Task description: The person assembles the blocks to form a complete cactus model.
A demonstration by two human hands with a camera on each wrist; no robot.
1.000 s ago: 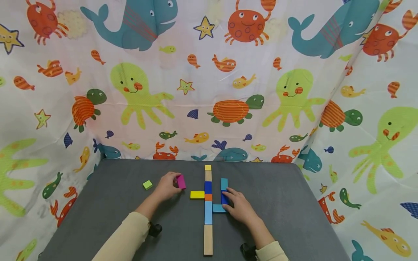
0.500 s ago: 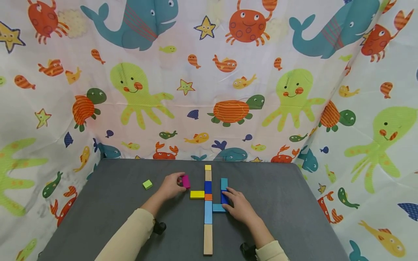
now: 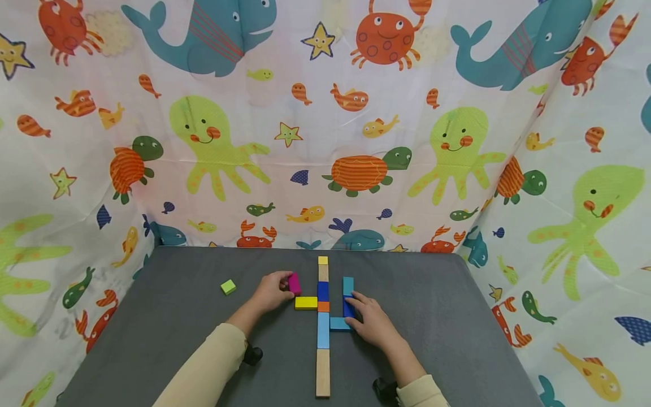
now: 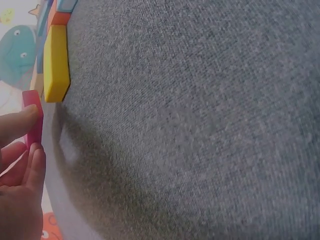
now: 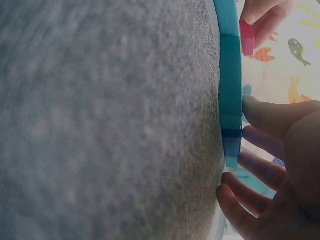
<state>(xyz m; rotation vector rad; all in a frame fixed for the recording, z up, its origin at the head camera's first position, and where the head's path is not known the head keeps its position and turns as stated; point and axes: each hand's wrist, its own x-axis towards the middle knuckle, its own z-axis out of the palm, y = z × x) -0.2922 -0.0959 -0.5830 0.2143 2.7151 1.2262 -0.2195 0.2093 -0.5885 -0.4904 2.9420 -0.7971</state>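
My left hand (image 3: 269, 293) pinches a magenta block (image 3: 295, 284) between thumb and fingers, just above the far side of a yellow block (image 3: 306, 303). In the left wrist view the magenta block (image 4: 33, 130) is apart from the yellow one. My right hand (image 3: 375, 322) touches a dark blue block (image 3: 348, 308) with its fingertips, its thumb at the end of a teal block (image 3: 339, 324). Another teal block (image 3: 348, 285) continues beyond the dark blue one. A central column joins a light blue block (image 3: 323, 330), an orange block (image 3: 323, 306) and a blue block (image 3: 322, 291).
A long wooden block (image 3: 322, 373) forms the near end of the column. At its far end are a short wooden block (image 3: 323, 273) and a small yellow block (image 3: 322, 260). A lime green block (image 3: 228, 287) lies at the left on the grey table (image 3: 437, 294). A printed curtain (image 3: 285, 186) hangs behind.
My left hand has carried the magenta block rightward, closer to the column and the yellow block. My right hand has stayed in place at the blue and teal blocks.
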